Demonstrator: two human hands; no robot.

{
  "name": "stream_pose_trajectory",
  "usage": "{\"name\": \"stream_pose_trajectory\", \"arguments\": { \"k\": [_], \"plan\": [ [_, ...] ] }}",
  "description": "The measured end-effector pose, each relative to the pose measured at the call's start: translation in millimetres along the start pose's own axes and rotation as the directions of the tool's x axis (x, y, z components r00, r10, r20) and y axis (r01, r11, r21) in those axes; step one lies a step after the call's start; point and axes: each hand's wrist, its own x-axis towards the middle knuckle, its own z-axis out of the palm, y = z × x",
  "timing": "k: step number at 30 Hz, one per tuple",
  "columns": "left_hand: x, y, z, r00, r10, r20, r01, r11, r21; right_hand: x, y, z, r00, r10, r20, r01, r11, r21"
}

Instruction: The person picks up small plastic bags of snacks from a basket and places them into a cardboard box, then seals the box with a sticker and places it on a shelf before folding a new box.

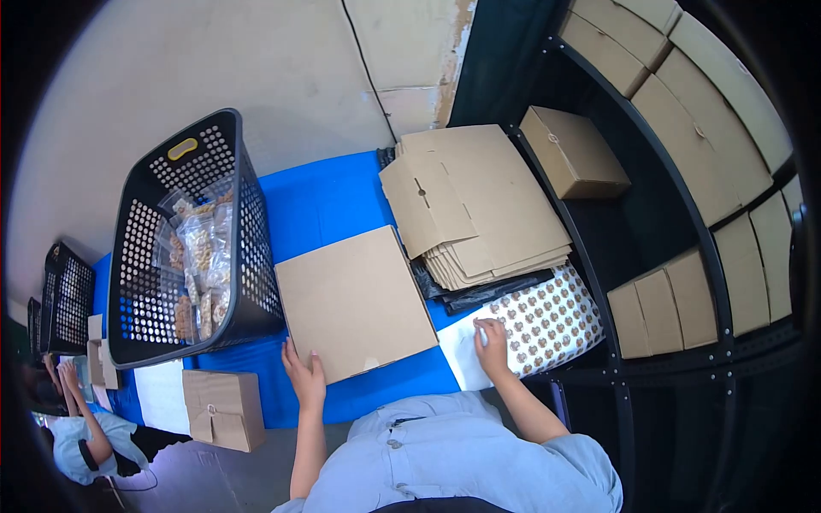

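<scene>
A flat, closed brown cardboard box (pixel 355 303) lies in front of me on the blue table cover. My left hand (pixel 305 374) rests against its near left corner, fingers straight and thumb apart. To the right, my right hand (pixel 492 349) has its fingers curled together at the white edge of a patterned sheet of paper (pixel 554 321), printed with rows of small brown motifs. Whether the fingertips pinch one sheet or several is too small to tell. Behind the box stands a stack of flattened cardboard boxes (pixel 487 197), with black plastic (pixel 487 295) under it.
A black perforated basket (pixel 256 256) holding clear bags of snacks (pixel 201 256) stands left. Near it are a closed carton (pixel 224 410) and a white sheet (pixel 161 398). Boxes (pixel 697 137) fill a black shelf (pixel 611 256) at right. Another person (pixel 94 440) works far left.
</scene>
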Motion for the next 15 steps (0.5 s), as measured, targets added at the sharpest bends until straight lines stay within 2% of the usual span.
{"name": "stream_pose_trajectory", "arguments": {
  "k": [1,2,3,4,6,7,8,10,11,12,14,15],
  "plan": [
    [0,11,-3,1.0,0.004,0.01,-0.004,1.0,-0.003,-8,14,-7,0.998,0.061,-0.019,-0.062,0.996,-0.065],
    [0,26,-6,0.995,0.095,-0.024,-0.092,0.99,0.103,-16,33,-11,0.994,0.075,-0.073,-0.08,0.994,-0.075],
    [0,38,-6,0.98,0.192,-0.046,-0.178,0.961,0.211,-24,45,-18,0.982,0.155,-0.107,-0.163,0.984,-0.067],
    [1,43,-4,0.979,0.201,-0.032,-0.191,0.96,0.206,-33,56,-26,0.961,0.237,-0.143,-0.247,0.967,-0.056],
    [4,51,1,0.944,0.315,0.101,-0.329,0.929,0.171,-52,69,-47,0.937,0.262,-0.23,-0.305,0.937,-0.172],
    [3,52,7,0.939,0.324,0.114,-0.339,0.926,0.166,-62,72,-53,0.895,0.359,-0.264,-0.408,0.898,-0.166],
    [3,52,14,0.93,0.33,0.164,-0.354,0.922,0.154,-71,71,-59,0.889,0.368,-0.27,-0.42,0.892,-0.168],
    [3,52,19,0.915,0.338,0.22,-0.372,0.917,0.141,-82,58,-74,0.911,0.389,-0.137,-0.412,0.857,-0.308],
    [4,52,21,0.915,0.323,0.242,-0.371,0.908,0.193,-93,61,-73,0.966,0.25,-0.066,-0.257,0.898,-0.357],
    [4,53,23,0.915,0.307,0.263,-0.371,0.896,0.244,-102,62,-66,0.967,0.251,0.043,-0.213,0.891,-0.4],
    [5,52,24,0.913,0.313,0.262,-0.375,0.897,0.236,-96,39,-61,0.946,0.219,0.241,-0.122,0.925,-0.359],
    [5,52,24,0.914,0.317,0.253,-0.376,0.896,0.237,-92,36,-53,0.946,0.22,0.239,-0.124,0.925,-0.36]
  ]
}}
